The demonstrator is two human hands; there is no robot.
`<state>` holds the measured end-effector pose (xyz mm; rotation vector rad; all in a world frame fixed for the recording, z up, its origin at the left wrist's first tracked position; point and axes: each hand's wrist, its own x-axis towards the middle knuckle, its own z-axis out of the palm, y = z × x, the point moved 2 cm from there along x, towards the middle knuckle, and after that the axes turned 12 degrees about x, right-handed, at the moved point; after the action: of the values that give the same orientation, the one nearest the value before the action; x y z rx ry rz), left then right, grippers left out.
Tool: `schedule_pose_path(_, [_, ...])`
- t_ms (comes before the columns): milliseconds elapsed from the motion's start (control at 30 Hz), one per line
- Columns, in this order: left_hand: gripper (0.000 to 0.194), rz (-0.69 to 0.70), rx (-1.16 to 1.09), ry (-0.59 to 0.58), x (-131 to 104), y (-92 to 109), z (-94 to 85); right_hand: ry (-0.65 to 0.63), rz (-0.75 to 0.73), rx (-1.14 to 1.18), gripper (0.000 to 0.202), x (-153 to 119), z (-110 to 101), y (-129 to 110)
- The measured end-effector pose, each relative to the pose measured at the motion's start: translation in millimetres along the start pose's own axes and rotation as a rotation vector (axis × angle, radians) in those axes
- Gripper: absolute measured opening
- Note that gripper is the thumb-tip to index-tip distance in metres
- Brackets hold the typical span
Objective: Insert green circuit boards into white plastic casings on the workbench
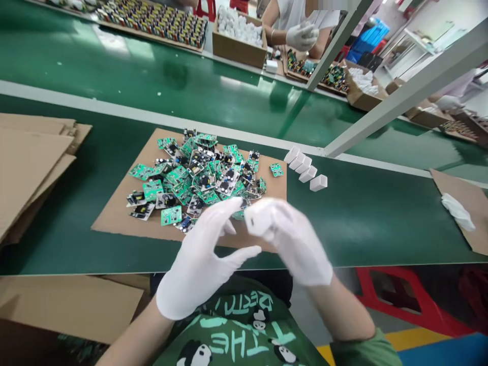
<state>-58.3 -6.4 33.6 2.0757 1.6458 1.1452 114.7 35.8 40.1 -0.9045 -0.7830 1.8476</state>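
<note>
My left hand point(204, 256), in a white glove, has its thumb and fingers spread, with nothing between them. My right hand point(292, 236), gloved too, is closed around a small white case point(256, 219) with a dark hole in its end. Both hands are above the front edge of a cardboard sheet point(125, 218). A heap of green circuit boards point(181, 178) lies on that sheet, just beyond my hands. One circuit board point(276, 170) sits apart at the sheet's right side. Several white cases point(305, 166) stand in a slanted row on the green table right of the sheet.
Stacked cardboard point(30, 162) lies at the left. A metal post point(404, 86) slants up at the right, near a cloth glove point(457, 211) on cardboard. Across the green belt point(152, 76), a person with gloved hands point(302, 36) works beside a box of white parts point(239, 38).
</note>
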Motion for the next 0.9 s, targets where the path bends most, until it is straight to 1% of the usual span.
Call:
schedule_pose_path(33, [0.058, 0.005, 0.09, 0.032, 0.5, -5.0, -1.8, 0.006, -0.116, -0.142, 0.033, 20.3, -6.3, -19.8])
schedule_pose_path(100, [0.052, 0.014, 0.276, 0.082, -0.2, -15.2, -3.1, 0.093, -0.37, -0.49, 0.039, 70.3, -19.9, -60.4])
schedule_pose_path(167, [0.041, 0.04, 0.442, 0.103, -3.5, -23.5, -1.0, 0.28, -0.487, -0.887, 0.041, 127.3, -34.0, -93.1])
schedule_pose_path(200, [0.038, 0.059, 0.506, 0.109, -5.8, -26.4, 1.0, 0.369, -0.49, -1.095, 0.04, 155.5, -40.2, -104.4])
schedule_pose_path(233, [0.035, 0.081, 0.555, 0.11, -8.2, -28.3, 3.6, 0.438, -0.445, -1.289, 0.039, 181.8, -45.8, -111.9])
schedule_pose_path(267, [0.033, 0.109, 0.591, 0.103, -10.4, -29.1, 6.6, 0.498, -0.37, -1.428, 0.035, 205.0, -51.1, -116.1])
schedule_pose_path(333, [0.029, 0.156, 0.637, 0.071, -12.9, -28.6, 13.2, 0.546, -0.29, -1.516, 0.027, 238.7, -58.4, -118.8])
schedule_pose_path(400, [0.028, 0.171, 0.678, 0.039, -11.6, -26.3, 19.8, 0.547, -0.243, -1.52, 0.02, 255.5, -62.3, -118.2])
schedule_pose_path(467, [0.029, 0.18, 0.714, 0.021, -6.4, -23.0, 26.0, 0.531, -0.227, -1.525, 0.019, 257.4, -63.5, -120.2])
schedule_pose_path(533, [0.028, 0.171, 0.723, -0.013, 1.3, -20.0, 32.3, 0.512, -0.273, -1.527, 0.027, 245.9, -62.8, -127.4])
schedule_pose_path(633, [0.026, 0.132, 0.716, -0.067, 12.4, -17.6, 40.7, 0.482, -0.436, -1.518, 0.04, 206.6, -62.7, -144.4])
schedule_pose_path(700, [0.026, 0.12, 0.726, -0.081, 17.0, -17.4, 45.0, 0.445, -0.551, -1.483, 0.04, 170.5, -67.3, -153.8])
schedule_pose_path(733, [0.026, 0.121, 0.731, -0.083, 18.3, -17.6, 46.7, 0.418, -0.577, -1.47, 0.039, 151.9, -71.6, -156.3])
schedule_pose_path(767, [0.026, 0.123, 0.733, -0.084, 19.1, -17.9, 48.0, 0.385, -0.567, -1.473, 0.039, 134.2, -77.3, -156.8])
schedule_pose_path(800, [0.026, 0.128, 0.734, -0.077, 19.6, -18.3, 48.8, 0.351, -0.519, -1.489, 0.04, 118.0, -84.1, -155.4])
schedule_pose_path(900, [0.027, 0.133, 0.737, -0.053, 20.1, -19.0, 48.9, 0.286, -0.308, -1.566, 0.049, 82.2, -106.3, -142.8])
